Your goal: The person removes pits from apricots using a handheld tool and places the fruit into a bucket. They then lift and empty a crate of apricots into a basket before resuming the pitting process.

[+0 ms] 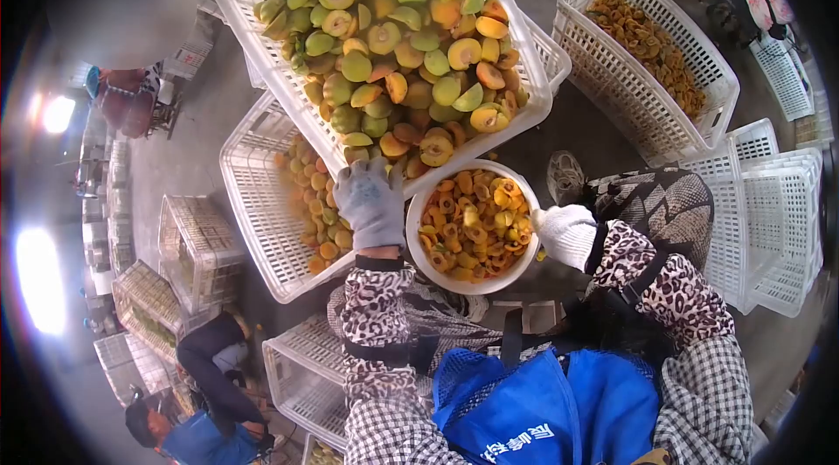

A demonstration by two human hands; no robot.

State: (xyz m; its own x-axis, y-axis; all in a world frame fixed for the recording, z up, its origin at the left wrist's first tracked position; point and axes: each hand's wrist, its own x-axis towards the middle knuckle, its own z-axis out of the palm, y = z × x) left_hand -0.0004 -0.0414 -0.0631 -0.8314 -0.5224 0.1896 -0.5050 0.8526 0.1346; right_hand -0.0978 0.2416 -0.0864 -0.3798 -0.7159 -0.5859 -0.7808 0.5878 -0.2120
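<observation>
My left hand, in a grey glove, lies over the near edge of a white crate heaped with halved green and orange fruit; its fingertips reach the rim beside the fruit, and whether they hold anything is hidden. My right hand, in a white glove, is at the right rim of a round white bucket. Its fingers are bunched together, and what they hold, if anything, cannot be made out. Orange fruit pieces fill much of the bucket.
Under the heaped crate, another white crate holds whole-looking orange fruit. A crate of darker pieces stands at the upper right. Empty crates are stacked at the right. A seated person is at the lower left.
</observation>
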